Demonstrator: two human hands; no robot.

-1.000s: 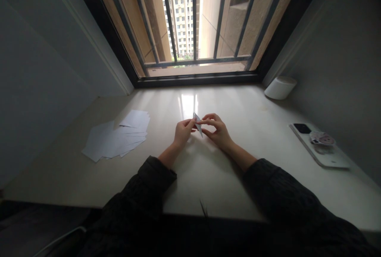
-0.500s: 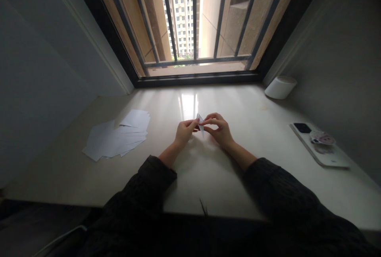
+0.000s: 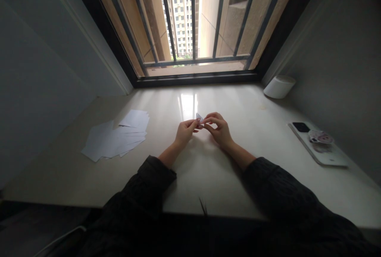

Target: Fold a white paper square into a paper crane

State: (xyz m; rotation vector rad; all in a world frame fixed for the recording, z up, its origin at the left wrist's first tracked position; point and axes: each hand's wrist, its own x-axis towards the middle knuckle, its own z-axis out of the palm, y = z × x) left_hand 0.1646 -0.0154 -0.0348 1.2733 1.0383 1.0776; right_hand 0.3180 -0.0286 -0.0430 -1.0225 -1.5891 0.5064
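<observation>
Two hands, left (image 3: 185,130) and right (image 3: 219,130), pinch one small folded white paper piece (image 3: 199,119), now more compactly folded, above the cream tabletop (image 3: 208,169) centre.

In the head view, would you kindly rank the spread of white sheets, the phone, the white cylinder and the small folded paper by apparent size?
1. spread of white sheets
2. phone
3. white cylinder, though it lies farther off, so unsure
4. folded paper, pinched between left hand and right hand

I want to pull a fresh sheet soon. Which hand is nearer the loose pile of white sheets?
Left. The left hand sits just right of the pile of white sheets, pinching the small folded paper; the right hand lies beyond it, farther from the pile.
</observation>
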